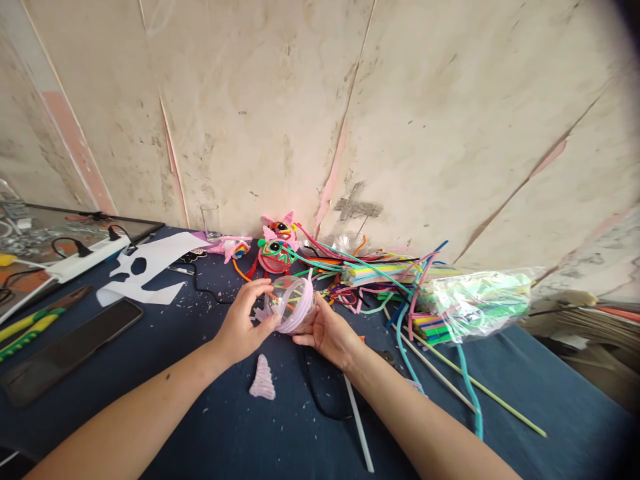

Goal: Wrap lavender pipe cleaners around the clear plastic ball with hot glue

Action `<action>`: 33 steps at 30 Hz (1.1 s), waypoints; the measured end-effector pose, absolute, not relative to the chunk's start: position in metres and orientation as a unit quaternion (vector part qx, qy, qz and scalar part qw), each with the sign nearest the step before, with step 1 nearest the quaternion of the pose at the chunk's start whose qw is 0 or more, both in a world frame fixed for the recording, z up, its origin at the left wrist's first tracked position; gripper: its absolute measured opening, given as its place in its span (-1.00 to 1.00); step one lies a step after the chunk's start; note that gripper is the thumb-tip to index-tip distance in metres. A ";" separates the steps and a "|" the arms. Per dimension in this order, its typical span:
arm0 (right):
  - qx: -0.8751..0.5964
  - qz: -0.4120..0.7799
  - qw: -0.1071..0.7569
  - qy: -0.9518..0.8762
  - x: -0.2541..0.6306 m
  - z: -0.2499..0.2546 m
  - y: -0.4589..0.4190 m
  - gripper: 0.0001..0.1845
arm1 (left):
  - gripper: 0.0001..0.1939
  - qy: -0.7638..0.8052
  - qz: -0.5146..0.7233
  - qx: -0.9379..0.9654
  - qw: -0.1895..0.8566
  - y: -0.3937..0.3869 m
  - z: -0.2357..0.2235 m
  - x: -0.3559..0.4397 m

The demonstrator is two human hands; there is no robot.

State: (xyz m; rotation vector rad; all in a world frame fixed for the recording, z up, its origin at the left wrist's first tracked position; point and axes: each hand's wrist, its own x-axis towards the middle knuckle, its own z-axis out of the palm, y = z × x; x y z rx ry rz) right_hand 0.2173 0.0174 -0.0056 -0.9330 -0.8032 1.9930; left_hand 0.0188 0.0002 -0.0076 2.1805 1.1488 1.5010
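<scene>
Between my two hands is a clear plastic ball (291, 301) with lilac pipe cleaners bent around its side. My left hand (249, 315) grips it from the left, thumb and fingers curled on the rim. Cupped under the right side, my right hand (327, 331) holds the same ball with bent fingers. Below them on the dark blue cloth lies a pink cone of coiled pipe cleaner (263, 378). Just beyond the ball sits a finished-looking fish figure (275, 255) in red, green and pink, with a second similar one (285, 230) behind it.
Bundles of coloured pipe cleaners in a plastic bag (480, 300) lie at right, with loose strands around. At left are cut white paper (150, 267), a phone (75, 350), pliers (43, 323) and a power strip (87, 259). A glue stick (359, 423) lies near my right forearm.
</scene>
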 end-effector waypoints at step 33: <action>-0.437 0.665 0.465 -0.389 0.212 -0.005 0.008 -0.65 | -0.62 0.473 0.512 0.644 0.314 -0.005 0.002 0.031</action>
